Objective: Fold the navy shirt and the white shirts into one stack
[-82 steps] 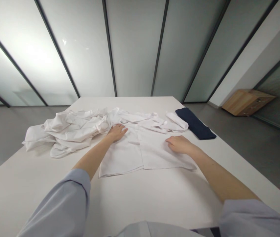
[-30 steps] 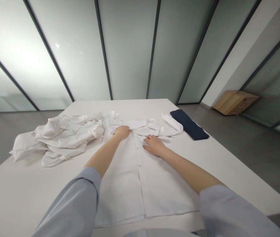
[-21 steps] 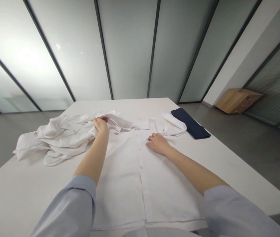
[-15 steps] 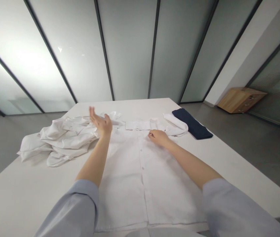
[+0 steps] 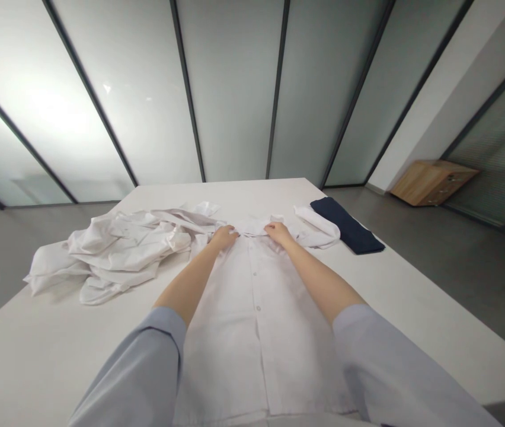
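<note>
A white button-front shirt (image 5: 235,332) lies spread on the table, with its hem toward me and its collar (image 5: 251,226) at the far end. At the left of the collar, my left hand (image 5: 224,236) has its fingers closed on the fabric. On the collar's right side my right hand (image 5: 278,232) pinches the cloth. Both forearms reach over the shirt front, and the fingertips are partly hidden. One white sleeve (image 5: 319,226) lies folded beyond my right hand.
A crumpled heap of white clothing (image 5: 119,249) sits on the left of the white table (image 5: 412,314). Folded dark navy cloth (image 5: 345,225) lies near the right edge. A wooden cabinet (image 5: 430,182) stands on the floor at right, with frosted glass panels (image 5: 235,89) behind.
My left hand has come down from its raised, spread position onto the collar's left side and closed there. My right hand has moved slightly forward to the collar, whose cloth is now bunched.
</note>
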### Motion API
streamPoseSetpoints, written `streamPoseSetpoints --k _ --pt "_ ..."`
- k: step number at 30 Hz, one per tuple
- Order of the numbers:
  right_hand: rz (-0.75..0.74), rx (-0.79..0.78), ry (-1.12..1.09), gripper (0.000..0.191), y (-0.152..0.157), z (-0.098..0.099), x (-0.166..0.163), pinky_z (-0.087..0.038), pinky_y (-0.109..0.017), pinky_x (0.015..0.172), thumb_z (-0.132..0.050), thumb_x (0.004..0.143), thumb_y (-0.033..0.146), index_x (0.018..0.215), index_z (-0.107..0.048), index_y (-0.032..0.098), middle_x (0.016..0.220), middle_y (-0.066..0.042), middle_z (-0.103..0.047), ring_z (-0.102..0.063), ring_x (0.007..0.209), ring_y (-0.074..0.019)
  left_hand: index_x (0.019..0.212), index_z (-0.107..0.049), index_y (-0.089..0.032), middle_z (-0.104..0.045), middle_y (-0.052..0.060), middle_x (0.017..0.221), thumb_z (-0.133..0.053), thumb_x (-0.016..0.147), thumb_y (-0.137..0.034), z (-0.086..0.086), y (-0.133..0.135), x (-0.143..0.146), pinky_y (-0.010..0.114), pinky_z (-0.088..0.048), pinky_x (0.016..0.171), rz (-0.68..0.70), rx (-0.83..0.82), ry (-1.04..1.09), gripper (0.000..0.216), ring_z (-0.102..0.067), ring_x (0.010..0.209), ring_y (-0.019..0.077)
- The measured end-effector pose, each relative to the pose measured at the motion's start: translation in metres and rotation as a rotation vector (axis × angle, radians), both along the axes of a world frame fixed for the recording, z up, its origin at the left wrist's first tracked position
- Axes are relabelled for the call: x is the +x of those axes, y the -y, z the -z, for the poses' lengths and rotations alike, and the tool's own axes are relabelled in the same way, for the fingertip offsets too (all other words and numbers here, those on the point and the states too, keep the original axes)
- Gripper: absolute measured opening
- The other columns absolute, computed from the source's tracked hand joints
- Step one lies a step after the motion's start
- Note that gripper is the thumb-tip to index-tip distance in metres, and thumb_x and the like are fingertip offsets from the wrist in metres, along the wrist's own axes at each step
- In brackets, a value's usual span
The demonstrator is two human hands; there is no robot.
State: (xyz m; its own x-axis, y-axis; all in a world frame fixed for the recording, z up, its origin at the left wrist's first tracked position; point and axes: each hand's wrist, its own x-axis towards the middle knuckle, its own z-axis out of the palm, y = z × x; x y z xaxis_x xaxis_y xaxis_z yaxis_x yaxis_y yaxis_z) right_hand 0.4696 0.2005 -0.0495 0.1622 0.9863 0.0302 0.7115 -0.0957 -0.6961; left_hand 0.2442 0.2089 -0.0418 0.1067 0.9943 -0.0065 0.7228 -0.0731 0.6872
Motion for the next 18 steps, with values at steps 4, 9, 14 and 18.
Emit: streamPoseSetpoints --k 4,9,14,18 --pt "0.034 -0.032 -0.154 0.04 -0.018 -0.013 -0.004 -0.048 -0.028 0.081 -0.042 0.089 0.04 0.103 -0.07 0.015 0.099 -0.01 -0.072 -0.065 0.095 -0.0213 0.115 -0.066 -0.012 -0.07 0.013 0.11 -0.043 0.089 -0.041 -0.013 -0.02 0.007 0.034 -0.047 0.088 -0.036 -0.021 0.115 0.045 -0.063 0.107 0.0267" --pt "-0.106 0.161 -0.277 0.058 -0.017 -0.026 0.0 -0.036 -0.033 0.105 -0.031 0.093 0.044 0.147 -0.035 0.021 0.151 -0.006 -0.038 -0.036 0.137 -0.0175 0.149 -0.027 -0.017 -0.035 0.009 0.153 -0.04 0.09 -0.043 -0.019 -0.016 0.003 0.033 -0.034 0.107 0.002 0.087 0.151 0.067 -0.033 0.14 0.0221" --pt "-0.313 0.054 0.285 0.061 0.031 -0.016 0.0 -0.025 -0.037 0.112 -0.045 0.089 0.047 0.142 -0.044 0.018 0.149 -0.012 -0.041 -0.035 0.137 -0.0247 0.141 -0.04 -0.015 -0.034 0.015 0.153 -0.048 0.085 -0.049 -0.008 0.028 0.004 0.042 -0.026 0.112 0.23 0.076 -0.461 0.066 -0.03 0.14 0.0294" --pt "-0.29 -0.045 0.606 0.068 0.069 0.002 -0.008 -0.02 -0.055 0.11 -0.036 0.09 0.062 0.146 -0.039 0.022 0.153 -0.015 -0.032 -0.026 0.14 -0.0367 0.143 -0.038 -0.021 -0.029 0.016 0.154 -0.035 0.087 -0.064 0.005 0.056 0.012 0.061 -0.026 0.107 0.145 0.063 -0.645 0.07 -0.027 0.14 0.0373"
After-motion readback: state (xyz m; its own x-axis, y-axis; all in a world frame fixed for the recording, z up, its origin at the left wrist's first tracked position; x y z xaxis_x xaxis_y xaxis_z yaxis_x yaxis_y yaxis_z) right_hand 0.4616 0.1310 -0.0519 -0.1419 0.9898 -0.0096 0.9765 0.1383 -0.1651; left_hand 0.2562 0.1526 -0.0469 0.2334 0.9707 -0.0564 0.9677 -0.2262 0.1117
